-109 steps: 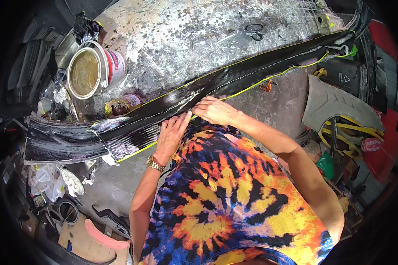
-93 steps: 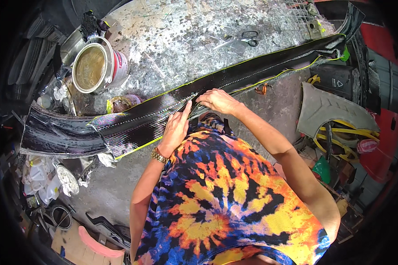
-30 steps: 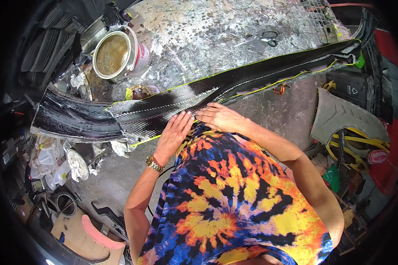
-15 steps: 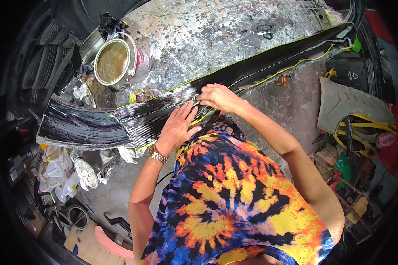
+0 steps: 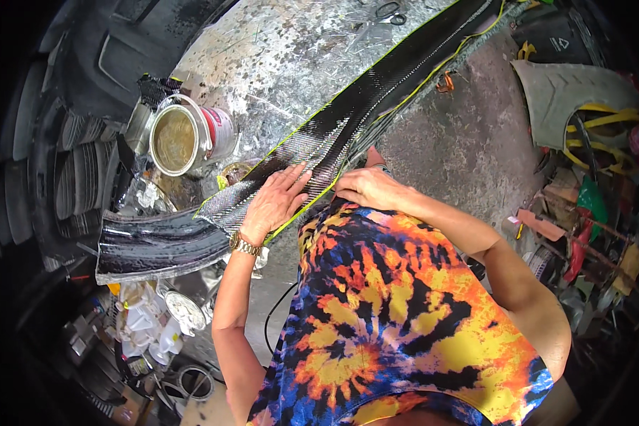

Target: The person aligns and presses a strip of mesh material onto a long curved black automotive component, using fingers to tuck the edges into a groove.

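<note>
A long strip of black woven carbon fibre cloth [image 5: 366, 92] with yellow edging runs diagonally from lower left to far upper right. Its lower left end lies over a glossy black curved mould [image 5: 160, 248]. My left hand [image 5: 280, 197], with a metal wristwatch, rests flat on the cloth with fingers stretched out. At the strip's near edge, close to my shirt, is my right hand [image 5: 370, 188], fingers bent and closed; what they hold, if anything, is hidden. A small reddish pointed thing [image 5: 373, 157] shows just beyond it.
A metal pail [image 5: 174, 138] of brownish liquid stands on the stained worktable [image 5: 263, 71]. Scissors [image 5: 389, 13] lie at the far side. A grey curved panel [image 5: 568, 99] is at the right. White plastic containers [image 5: 149, 326] and an open tub [image 5: 186, 312] sit lower left.
My right hand has left the cloth's middle seam and moved down to its near edge. My left hand stays on the cloth. The view has turned, so the strip now slopes more steeply.
</note>
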The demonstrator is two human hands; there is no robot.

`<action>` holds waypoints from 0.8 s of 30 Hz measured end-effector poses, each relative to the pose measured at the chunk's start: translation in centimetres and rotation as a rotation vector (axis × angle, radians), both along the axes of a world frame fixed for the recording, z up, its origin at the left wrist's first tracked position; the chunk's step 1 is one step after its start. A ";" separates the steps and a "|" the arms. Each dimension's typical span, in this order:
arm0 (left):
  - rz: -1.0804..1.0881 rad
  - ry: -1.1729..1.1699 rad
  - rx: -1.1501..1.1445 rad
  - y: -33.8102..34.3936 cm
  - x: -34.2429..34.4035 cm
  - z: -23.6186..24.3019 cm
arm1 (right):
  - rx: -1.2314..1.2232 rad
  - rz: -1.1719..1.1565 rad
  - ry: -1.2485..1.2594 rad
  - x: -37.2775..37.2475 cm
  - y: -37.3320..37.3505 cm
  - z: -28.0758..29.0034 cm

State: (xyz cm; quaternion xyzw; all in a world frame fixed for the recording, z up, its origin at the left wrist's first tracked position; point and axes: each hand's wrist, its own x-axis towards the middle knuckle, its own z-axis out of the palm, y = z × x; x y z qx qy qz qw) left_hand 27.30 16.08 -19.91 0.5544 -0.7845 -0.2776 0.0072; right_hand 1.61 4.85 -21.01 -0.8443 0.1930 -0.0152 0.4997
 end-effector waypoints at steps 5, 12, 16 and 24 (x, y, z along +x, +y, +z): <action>-0.050 0.008 0.013 -0.5 0.3 -0.5 | 0.063 -0.057 -0.012 -0.5 1.1 -0.7; -0.118 0.002 0.074 -0.7 1.1 -0.3 | -0.238 -0.141 -0.160 1.5 -2.0 -1.5; -0.138 -0.049 0.081 -0.3 1.4 0.3 | -0.424 -0.045 -0.203 4.5 -3.6 -2.7; -0.044 -0.037 0.145 2.4 2.5 2.4 | -0.365 0.129 -0.168 4.5 -3.0 -3.8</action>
